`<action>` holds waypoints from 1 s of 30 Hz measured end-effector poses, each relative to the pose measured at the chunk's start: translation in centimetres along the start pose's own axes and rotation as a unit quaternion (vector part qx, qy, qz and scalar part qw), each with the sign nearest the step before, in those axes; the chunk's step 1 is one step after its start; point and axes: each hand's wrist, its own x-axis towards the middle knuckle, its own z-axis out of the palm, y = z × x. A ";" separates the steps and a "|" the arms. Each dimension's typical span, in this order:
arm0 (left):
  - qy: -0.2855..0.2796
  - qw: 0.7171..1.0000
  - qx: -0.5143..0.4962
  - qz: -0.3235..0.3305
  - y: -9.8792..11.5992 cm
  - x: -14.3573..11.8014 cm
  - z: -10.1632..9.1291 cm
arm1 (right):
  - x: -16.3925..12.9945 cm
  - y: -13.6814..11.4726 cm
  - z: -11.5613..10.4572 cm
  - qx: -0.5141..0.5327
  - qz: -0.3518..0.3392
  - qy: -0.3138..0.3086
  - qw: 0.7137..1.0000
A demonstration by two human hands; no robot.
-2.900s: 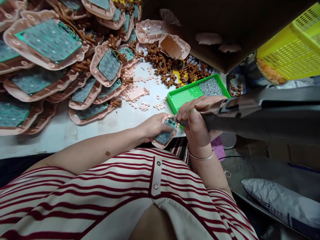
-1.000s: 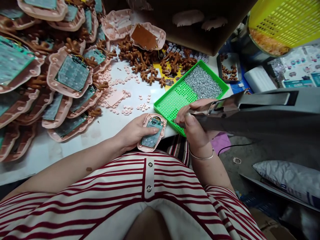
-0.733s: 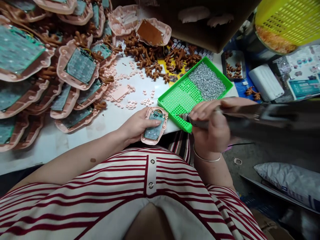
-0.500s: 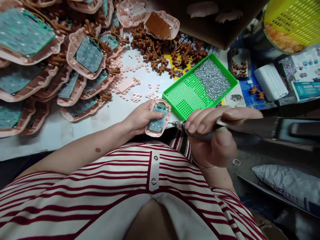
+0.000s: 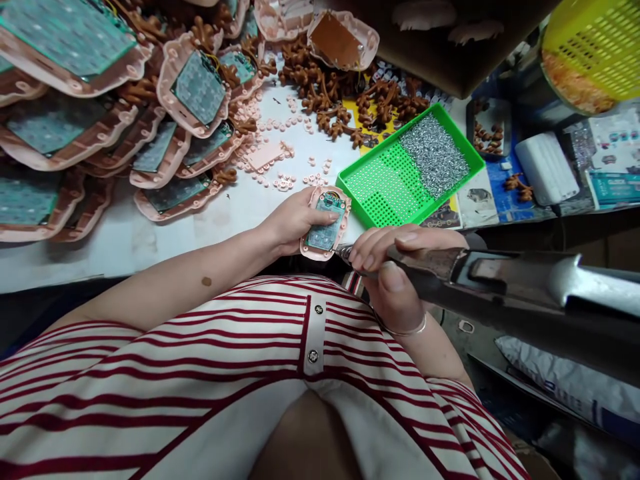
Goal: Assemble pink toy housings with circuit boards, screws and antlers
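Observation:
My left hand (image 5: 295,223) is closed on a pink plastic casing (image 5: 316,253), its thumb lying across the green circuit board (image 5: 323,235) fitted inside. My right hand (image 5: 395,267) is wrapped round a dark electric screwdriver (image 5: 435,277), whose body runs off to the right. The tool's tip meets the casing near the board's lower right corner; whether a screw sits there is too small to tell. Just beyond both hands lies a green perforated tray (image 5: 380,180) with a heap of small silver screws (image 5: 435,157) at its far right end.
Pink casings with circuit boards (image 5: 197,87) are piled at the left. Brown branching plastic parts (image 5: 320,93) and tiny pink pieces (image 5: 267,157) lie behind the tray. A cardboard box (image 5: 425,47), a yellow basket (image 5: 595,53) and a white block-shaped object (image 5: 545,167) stand at the right.
The screwdriver's tip has come from beside the casing's right edge onto its lower right part. My right hand has moved left and the tool's body has swung lower. The whole view has shifted slightly.

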 end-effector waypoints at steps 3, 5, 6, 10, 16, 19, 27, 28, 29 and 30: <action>-0.005 1.000 0.002 0.002 0.0 0.0 -0.1 | 0.2 -0.3 0.4 0.028 -0.054 0.009 0.998; -0.009 1.000 0.004 0.002 0.0 0.0 -0.1 | 0.3 -0.4 0.5 0.015 -0.056 0.019 0.998; -0.010 1.000 0.004 0.003 -0.1 0.0 -0.1 | 0.3 -0.4 0.5 0.008 -0.053 0.024 0.998; -0.004 1.000 -0.004 0.006 -0.2 0.1 -0.2 | 0.4 -0.4 0.6 0.026 -0.060 0.015 0.998; -0.006 1.000 -0.016 0.005 -0.3 0.2 -0.4 | 0.4 -0.5 0.6 0.041 -0.050 0.014 0.998; -0.008 1.000 -0.014 0.008 -0.3 0.2 -0.5 | 0.4 -0.5 0.6 0.034 -0.055 0.023 0.998; 0.010 1.000 -0.017 0.002 -0.3 0.3 -0.2 | 0.6 0.4 0.4 0.030 -0.054 -0.006 0.998; 0.015 1.000 -0.015 0.003 -0.3 0.3 -0.1 | 0.7 0.6 0.4 0.028 -0.058 0.002 0.998; 0.019 1.000 -0.013 0.003 -0.3 0.3 -0.1 | 0.8 0.8 0.5 0.029 -0.065 0.012 0.997; 0.022 1.000 -0.011 0.002 -0.3 0.3 0.0 | 0.9 1.0 0.5 0.029 -0.070 0.021 0.997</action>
